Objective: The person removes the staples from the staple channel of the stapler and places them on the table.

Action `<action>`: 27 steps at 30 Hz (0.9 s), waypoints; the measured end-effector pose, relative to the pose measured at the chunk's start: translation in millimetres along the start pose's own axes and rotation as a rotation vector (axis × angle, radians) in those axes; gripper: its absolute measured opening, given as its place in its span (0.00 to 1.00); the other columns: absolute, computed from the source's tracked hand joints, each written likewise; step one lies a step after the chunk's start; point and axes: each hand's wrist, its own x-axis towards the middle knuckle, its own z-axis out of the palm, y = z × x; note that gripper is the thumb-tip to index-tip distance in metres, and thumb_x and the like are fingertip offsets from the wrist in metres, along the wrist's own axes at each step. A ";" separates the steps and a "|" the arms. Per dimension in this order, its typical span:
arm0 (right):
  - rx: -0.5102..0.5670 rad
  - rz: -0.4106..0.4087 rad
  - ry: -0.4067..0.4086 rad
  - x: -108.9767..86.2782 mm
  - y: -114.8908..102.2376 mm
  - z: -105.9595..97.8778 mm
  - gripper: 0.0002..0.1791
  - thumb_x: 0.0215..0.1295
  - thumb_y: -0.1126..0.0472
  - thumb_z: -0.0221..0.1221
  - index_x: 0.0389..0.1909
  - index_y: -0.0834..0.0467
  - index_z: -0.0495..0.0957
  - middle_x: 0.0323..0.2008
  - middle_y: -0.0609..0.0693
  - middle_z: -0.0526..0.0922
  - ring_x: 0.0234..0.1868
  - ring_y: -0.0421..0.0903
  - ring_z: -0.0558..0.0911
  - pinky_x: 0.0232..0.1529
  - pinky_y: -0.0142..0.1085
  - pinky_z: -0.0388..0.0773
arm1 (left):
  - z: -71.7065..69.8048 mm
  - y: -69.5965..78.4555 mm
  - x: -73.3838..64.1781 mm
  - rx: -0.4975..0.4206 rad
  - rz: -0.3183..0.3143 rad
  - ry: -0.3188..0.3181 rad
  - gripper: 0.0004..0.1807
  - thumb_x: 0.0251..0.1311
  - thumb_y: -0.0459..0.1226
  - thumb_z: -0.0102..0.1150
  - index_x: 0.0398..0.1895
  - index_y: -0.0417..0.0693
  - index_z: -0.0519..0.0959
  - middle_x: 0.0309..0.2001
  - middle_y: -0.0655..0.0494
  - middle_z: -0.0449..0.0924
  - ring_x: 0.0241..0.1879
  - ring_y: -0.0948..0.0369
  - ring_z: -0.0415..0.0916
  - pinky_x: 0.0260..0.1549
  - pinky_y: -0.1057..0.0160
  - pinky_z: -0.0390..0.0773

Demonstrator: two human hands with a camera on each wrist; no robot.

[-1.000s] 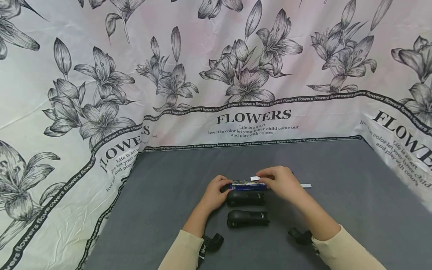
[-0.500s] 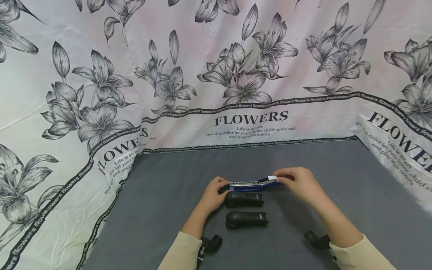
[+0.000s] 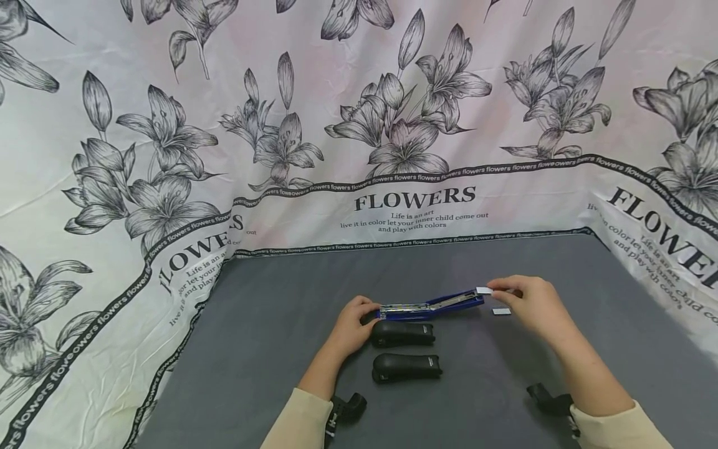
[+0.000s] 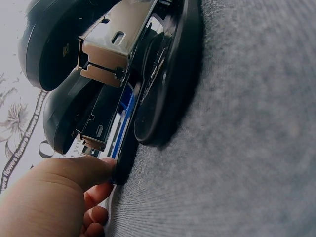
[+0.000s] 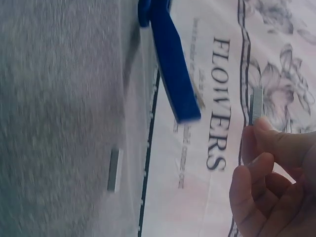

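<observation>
A blue stapler (image 3: 457, 302) lies folded open, its right arm slanting up. My left hand (image 3: 353, 324) holds its left end; in the left wrist view the thumb (image 4: 91, 170) presses at that end, while the underside grip is hidden. My right hand (image 3: 535, 305) pinches a short strip of staples (image 3: 483, 291) between thumb and finger, just off the blue stapler's right tip. In the right wrist view this strip (image 5: 256, 101) points up from the fingertips, apart from the blue stapler (image 5: 175, 69). Another staple strip (image 3: 502, 311) lies on the table below it.
Two black staplers, a far one (image 3: 402, 334) and a near one (image 3: 407, 367), lie in front of the blue one. Dark devices are strapped to the left wrist (image 3: 348, 408) and right wrist (image 3: 552, 400). A floral cloth (image 3: 415, 212) rises behind the grey table (image 3: 280, 349).
My right hand has moved right with the staple strip, from over the blue stapler to past its tip. The stapler's raised right arm shows fully now. My left hand stays put.
</observation>
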 end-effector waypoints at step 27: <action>-0.101 0.099 -0.087 5.0 78.0 -27.6 0.16 0.74 0.61 0.61 0.54 0.67 0.84 0.53 0.71 0.81 0.48 0.67 0.80 0.40 0.54 0.77 | 2.7 -0.8 0.4 0.002 -0.008 0.008 0.15 0.66 0.34 0.68 0.54 0.42 0.86 0.47 0.55 0.78 0.40 0.60 0.71 0.42 0.59 0.74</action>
